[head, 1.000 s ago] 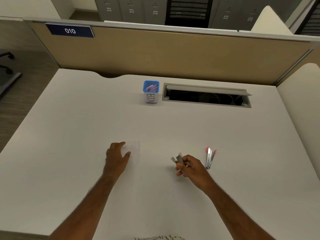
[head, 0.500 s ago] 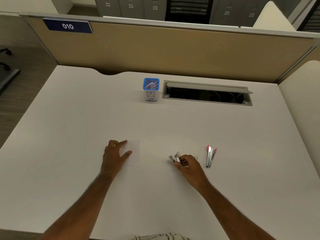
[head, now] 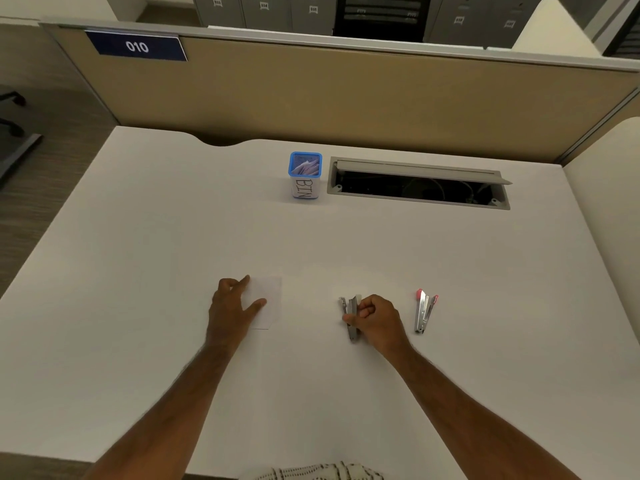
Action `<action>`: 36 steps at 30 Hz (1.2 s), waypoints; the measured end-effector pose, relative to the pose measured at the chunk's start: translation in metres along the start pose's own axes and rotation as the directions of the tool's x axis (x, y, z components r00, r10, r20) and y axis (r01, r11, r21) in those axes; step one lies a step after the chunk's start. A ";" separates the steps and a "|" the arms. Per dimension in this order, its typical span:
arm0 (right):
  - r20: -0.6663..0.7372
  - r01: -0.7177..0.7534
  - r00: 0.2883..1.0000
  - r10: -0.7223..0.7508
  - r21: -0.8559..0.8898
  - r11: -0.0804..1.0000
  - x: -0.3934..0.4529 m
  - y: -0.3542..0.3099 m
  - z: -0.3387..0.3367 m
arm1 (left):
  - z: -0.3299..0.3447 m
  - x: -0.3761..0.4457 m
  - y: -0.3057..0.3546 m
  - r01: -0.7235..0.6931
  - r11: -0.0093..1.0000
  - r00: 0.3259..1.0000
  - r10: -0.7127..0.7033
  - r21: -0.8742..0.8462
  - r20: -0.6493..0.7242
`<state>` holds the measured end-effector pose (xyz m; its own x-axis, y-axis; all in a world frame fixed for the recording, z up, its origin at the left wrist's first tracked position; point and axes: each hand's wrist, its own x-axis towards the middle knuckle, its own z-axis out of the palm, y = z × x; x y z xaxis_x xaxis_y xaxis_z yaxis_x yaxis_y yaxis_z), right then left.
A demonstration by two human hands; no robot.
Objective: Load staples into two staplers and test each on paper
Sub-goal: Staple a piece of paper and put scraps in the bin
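A grey metal stapler [head: 351, 315] lies on the white desk [head: 311, 244], and my right hand [head: 375, 320] is closed around its right side. To the right, apart from the hand, lies a second stapler [head: 425, 310] with red tips. A small white sheet of paper [head: 266, 301] rests flat on the desk; my left hand [head: 232, 306] lies on its left part, thumb and forefinger spread over it.
A blue-rimmed cup [head: 305, 174] marked BIN, with paper scraps inside, stands at the back. Right of it is an open cable slot [head: 419, 185] in the desk. A tan partition [head: 346, 98] closes the far edge.
My right hand has lowered the grey stapler from a lifted hold down to the desk surface and turned it lengthwise. My left hand stayed on the paper.
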<state>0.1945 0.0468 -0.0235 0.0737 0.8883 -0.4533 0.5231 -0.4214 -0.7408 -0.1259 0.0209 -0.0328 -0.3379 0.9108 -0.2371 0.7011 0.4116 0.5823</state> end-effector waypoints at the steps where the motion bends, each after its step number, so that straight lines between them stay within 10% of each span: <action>1: -0.005 0.003 1.000 -0.003 -0.004 1.000 0.001 0.001 0.000 | -0.001 -0.001 0.001 -0.001 1.000 1.000 0.001 0.011 -0.003; 24: 0.002 -0.057 0.998 0.058 -0.126 0.990 0.004 -0.006 0.002 | -0.007 -0.006 0.007 0.007 0.978 0.998 -0.020 -0.210 -0.057; 36: -0.017 0.127 0.992 -0.127 0.005 0.992 -0.014 -0.020 -0.008 | -0.040 -0.040 0.065 0.203 0.754 0.977 -0.115 -0.625 0.179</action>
<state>0.1894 0.0443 0.0013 0.0214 0.9378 -0.3466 0.5244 -0.3057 -0.7947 -0.0923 0.0094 0.0456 -0.2978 0.8483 -0.4379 0.0679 0.4763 0.8766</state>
